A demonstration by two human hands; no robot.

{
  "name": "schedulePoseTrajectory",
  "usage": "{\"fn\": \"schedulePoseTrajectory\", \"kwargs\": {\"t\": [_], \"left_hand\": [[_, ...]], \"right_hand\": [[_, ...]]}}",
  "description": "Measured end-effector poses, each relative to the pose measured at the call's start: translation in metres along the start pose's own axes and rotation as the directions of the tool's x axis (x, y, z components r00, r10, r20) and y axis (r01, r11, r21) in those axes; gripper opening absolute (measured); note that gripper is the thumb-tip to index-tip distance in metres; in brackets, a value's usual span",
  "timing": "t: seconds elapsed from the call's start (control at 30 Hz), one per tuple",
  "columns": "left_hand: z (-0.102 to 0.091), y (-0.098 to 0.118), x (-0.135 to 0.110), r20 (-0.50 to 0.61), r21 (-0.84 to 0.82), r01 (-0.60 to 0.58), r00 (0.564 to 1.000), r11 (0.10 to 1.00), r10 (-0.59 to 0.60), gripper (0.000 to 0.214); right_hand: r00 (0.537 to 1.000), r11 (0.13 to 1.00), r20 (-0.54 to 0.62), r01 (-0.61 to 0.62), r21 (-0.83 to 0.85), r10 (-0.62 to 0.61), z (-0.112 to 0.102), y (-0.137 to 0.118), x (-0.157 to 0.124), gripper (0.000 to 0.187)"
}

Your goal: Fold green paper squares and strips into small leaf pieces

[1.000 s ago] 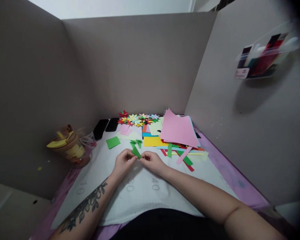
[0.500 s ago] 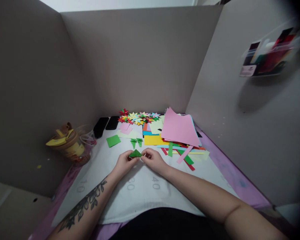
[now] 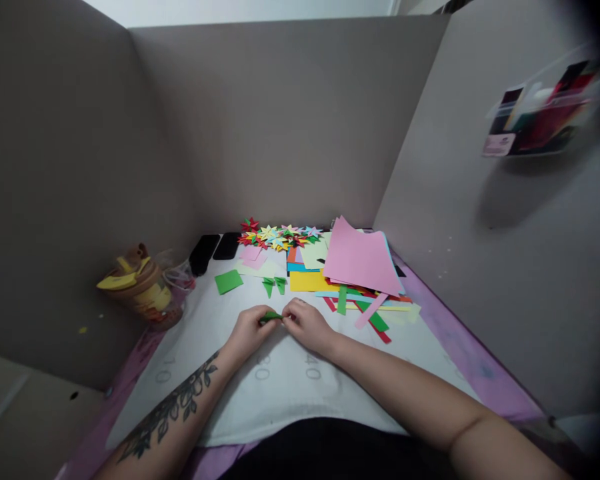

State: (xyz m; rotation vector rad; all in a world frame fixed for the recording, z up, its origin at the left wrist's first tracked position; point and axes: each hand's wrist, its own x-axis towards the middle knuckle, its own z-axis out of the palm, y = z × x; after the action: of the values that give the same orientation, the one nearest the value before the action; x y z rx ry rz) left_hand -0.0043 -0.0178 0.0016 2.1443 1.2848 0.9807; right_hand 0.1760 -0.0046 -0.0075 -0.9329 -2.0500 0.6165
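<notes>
My left hand (image 3: 248, 331) and my right hand (image 3: 305, 324) meet over the white mat (image 3: 280, 393), both pinched on a small folded green paper piece (image 3: 271, 316) held low against the mat. Just beyond the hands lie two folded green pieces (image 3: 274, 285) and a flat green square (image 3: 228, 281). Most of the held piece is hidden by my fingers.
A stack of coloured sheets with a pink sheet (image 3: 357, 259) on top and loose strips (image 3: 375, 319) lies to the right. Several folded paper stars (image 3: 277, 236) sit at the back beside two black phones (image 3: 214, 248). A jar (image 3: 140, 288) stands at the left. Grey partition walls enclose the desk.
The green piece has gone from raised between my fingers to pressed down flat on the mat, with both hands closing in over it.
</notes>
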Motion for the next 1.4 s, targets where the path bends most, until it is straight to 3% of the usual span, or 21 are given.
{"fn": "schedulePoseTrajectory", "kwargs": {"t": [0.1,0.2,0.3,0.37,0.57,0.73,0.83,1.13,1.4], "left_hand": [[-0.003,-0.003,-0.002,-0.028,0.026,-0.17,0.985,0.985,0.171,0.011],[-0.007,-0.005,-0.003,-0.065,0.109,-0.34,0.935,0.934,0.348,0.015],[-0.01,-0.006,-0.005,-0.101,0.241,-0.412,0.89,0.879,0.445,0.021],[-0.012,-0.006,-0.006,-0.101,0.291,-0.414,0.883,0.862,0.458,0.024],[-0.011,-0.001,-0.006,0.0,0.224,-0.3,0.951,0.927,0.308,0.021],[-0.004,0.0,0.0,0.015,0.058,-0.033,0.999,0.998,0.032,0.008],[-0.002,-0.001,0.002,-0.007,0.042,0.086,0.996,0.995,-0.086,0.019],[-0.002,0.003,0.001,0.036,-0.021,0.109,0.993,0.994,-0.108,0.019],[-0.004,0.007,0.004,-0.004,-0.131,0.196,0.98,0.972,-0.198,0.019]], "right_hand": [[0.999,0.996,0.037,0.033,0.087,-0.036,-0.003,0.0,0.0,0.018],[0.993,0.979,0.106,0.038,0.203,-0.06,-0.006,0.001,0.001,0.025],[0.989,0.963,0.133,0.029,0.268,-0.067,-0.007,0.002,0.001,0.021],[0.989,0.955,0.133,0.016,0.296,-0.058,-0.008,0.002,0.001,0.019],[0.991,0.952,0.125,0.001,0.305,-0.04,-0.014,-0.006,-0.001,0.014],[0.997,0.967,0.065,0.023,0.255,-0.041,-0.015,-0.007,-0.002,0.012],[0.998,0.968,0.046,0.037,0.248,-0.05,-0.013,-0.004,-0.002,0.012],[0.999,0.974,0.04,-0.032,0.224,0.023,-0.004,0.003,0.003,0.01],[0.999,0.968,0.038,0.028,0.248,-0.039,-0.004,0.006,0.002,0.008]]}}
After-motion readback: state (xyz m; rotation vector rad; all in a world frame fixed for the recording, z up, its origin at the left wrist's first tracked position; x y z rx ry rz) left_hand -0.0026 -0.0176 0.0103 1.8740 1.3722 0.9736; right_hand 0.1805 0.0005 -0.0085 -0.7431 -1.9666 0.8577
